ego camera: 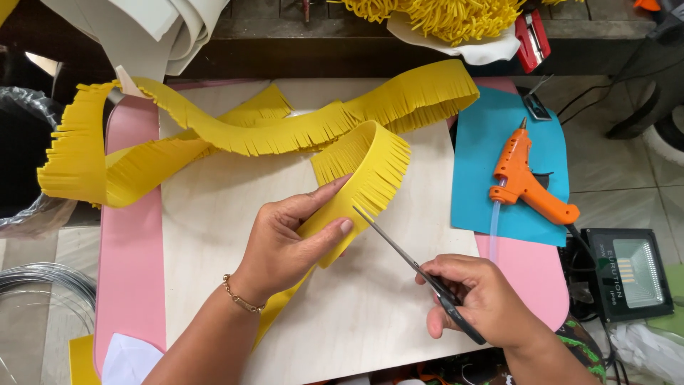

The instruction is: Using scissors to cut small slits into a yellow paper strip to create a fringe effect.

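My left hand (296, 239) pinches a long yellow foam strip (235, 135) with a fringed edge, holding the part near its uncut end over a pale wooden board (370, 306). My right hand (474, 299) grips black-handled scissors (413, 267), blades open, their tips at the strip's edge just right of my left thumb. The rest of the strip winds away to the left and back across the board. A thin bracelet circles my left wrist.
An orange glue gun (524, 178) lies on a blue sheet (484, 185) at the right. The board rests on a pink table (128, 271). A small floodlight (627, 274) sits at the right, wire coils (43, 285) at the left, white foam sheets (142, 28) and yellow fringe pile (442, 18) behind.
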